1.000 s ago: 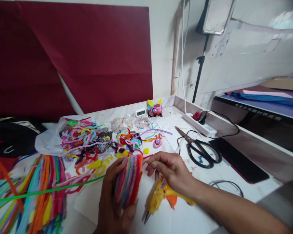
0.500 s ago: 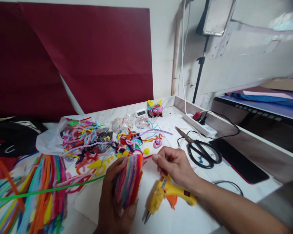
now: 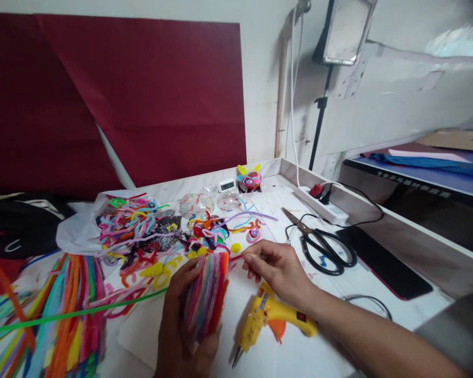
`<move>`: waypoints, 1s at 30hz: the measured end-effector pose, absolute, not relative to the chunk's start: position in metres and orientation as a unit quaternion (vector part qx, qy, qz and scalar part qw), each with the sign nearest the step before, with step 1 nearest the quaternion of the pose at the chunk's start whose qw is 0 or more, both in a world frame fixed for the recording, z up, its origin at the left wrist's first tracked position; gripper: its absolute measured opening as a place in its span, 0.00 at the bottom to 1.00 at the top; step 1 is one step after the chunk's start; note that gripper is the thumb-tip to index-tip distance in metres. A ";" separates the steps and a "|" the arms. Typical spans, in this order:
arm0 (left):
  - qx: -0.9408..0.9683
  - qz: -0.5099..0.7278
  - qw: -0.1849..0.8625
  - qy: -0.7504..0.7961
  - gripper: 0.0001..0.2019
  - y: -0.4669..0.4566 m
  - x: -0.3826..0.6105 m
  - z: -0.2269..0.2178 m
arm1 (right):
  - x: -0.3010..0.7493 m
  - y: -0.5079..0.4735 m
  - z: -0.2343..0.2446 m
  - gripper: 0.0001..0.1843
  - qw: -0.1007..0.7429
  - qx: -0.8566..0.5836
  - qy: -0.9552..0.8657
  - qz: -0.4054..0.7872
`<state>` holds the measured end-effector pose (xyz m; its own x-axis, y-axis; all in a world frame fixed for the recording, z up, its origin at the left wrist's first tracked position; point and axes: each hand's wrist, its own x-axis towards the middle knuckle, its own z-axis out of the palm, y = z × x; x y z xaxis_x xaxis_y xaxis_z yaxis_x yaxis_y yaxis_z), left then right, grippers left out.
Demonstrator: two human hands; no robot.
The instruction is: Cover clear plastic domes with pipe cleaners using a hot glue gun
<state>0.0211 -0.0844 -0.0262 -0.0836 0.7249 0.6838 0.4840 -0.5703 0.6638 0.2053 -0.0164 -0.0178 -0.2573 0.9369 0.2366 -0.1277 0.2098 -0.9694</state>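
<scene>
My left hand (image 3: 181,325) grips a thick multicoloured coil of pipe cleaners (image 3: 207,294), held on edge just above the white table (image 3: 327,362). My right hand (image 3: 278,270) is beside the coil's top right, its fingers pinched on the loose pink end of a pipe cleaner (image 3: 238,257) that runs out of the coil. A yellow glue gun (image 3: 271,317) lies on the table under my right wrist, nozzle pointing toward me.
Loose curled pipe cleaner scraps (image 3: 165,236) and long straight ones (image 3: 63,310) cover the left of the table. Black scissors (image 3: 323,244), a white power strip (image 3: 323,205), a dark phone (image 3: 386,262) and a small colourful figure (image 3: 250,178) lie to the right and back.
My right hand lifted off toward the right, then came back to the coil's top edge and pinched the pink end. The left hand and coil stayed put.
</scene>
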 end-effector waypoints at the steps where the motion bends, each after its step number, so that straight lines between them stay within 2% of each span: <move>1: 0.669 0.580 0.102 0.454 0.27 -0.084 0.021 -0.027 | 0.205 -0.016 -0.018 0.16 0.501 -0.353 -0.595 0.520; 9: 0.662 0.583 0.104 0.460 0.27 -0.085 0.022 -0.027 | 0.207 -0.015 -0.015 0.16 0.491 -0.393 -0.569 0.531; 16: 0.663 0.579 0.101 0.463 0.27 -0.085 0.022 -0.026 | 0.213 -0.015 -0.016 0.21 0.486 -0.390 -0.644 0.443; 25: 0.654 0.589 0.120 0.460 0.27 -0.084 0.023 -0.027 | 0.208 -0.016 -0.020 0.13 0.483 -0.336 -0.643 0.491; 30: 0.659 0.584 0.104 0.463 0.27 -0.085 0.023 -0.026 | 0.209 -0.017 -0.016 0.16 0.459 -0.386 -0.641 0.480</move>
